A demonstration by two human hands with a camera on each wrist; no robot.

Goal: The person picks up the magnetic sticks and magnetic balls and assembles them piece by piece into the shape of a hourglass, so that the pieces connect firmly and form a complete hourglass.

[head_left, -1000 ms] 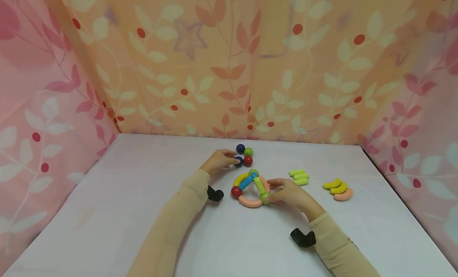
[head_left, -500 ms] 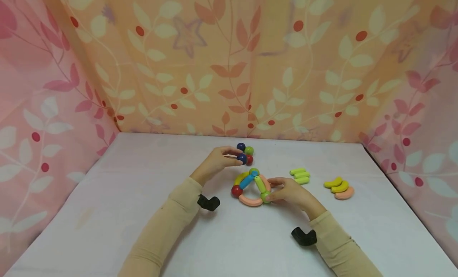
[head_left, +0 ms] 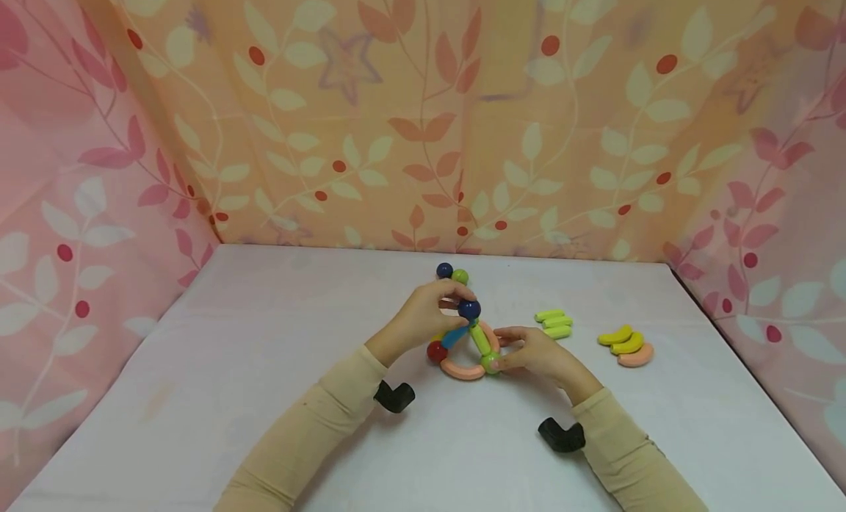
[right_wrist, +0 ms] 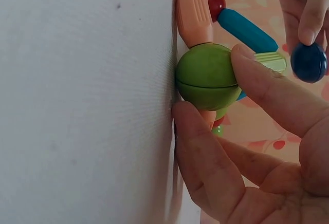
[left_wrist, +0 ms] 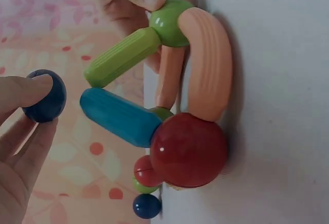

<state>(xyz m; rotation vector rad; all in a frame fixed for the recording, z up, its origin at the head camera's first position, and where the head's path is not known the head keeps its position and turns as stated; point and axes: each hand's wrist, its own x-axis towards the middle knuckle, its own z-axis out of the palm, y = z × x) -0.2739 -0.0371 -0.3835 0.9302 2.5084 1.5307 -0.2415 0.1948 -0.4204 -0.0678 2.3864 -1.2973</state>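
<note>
"Now — a dark blue ball (left_wrist: 52, 105) is pinched by the left hand (head_left: 423, 315), just above the blue rod (left_wrist: 119, 116) and lime rod (left_wrist: 123, 57). And the right hand (head_left: 538, 358)?"

"Green corner ball (right_wrist: 205, 72) pinched on the tabletop (head_left: 449, 446) — presumably so the frame (head_left: 463, 373) is held steady."

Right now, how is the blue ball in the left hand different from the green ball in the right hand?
The blue ball is dark; the green ball is lighter. The blue ball is held up, joined to nothing; the green ball is lower and joined to a curved peach piece. Both are round and held in fingers.
</note>
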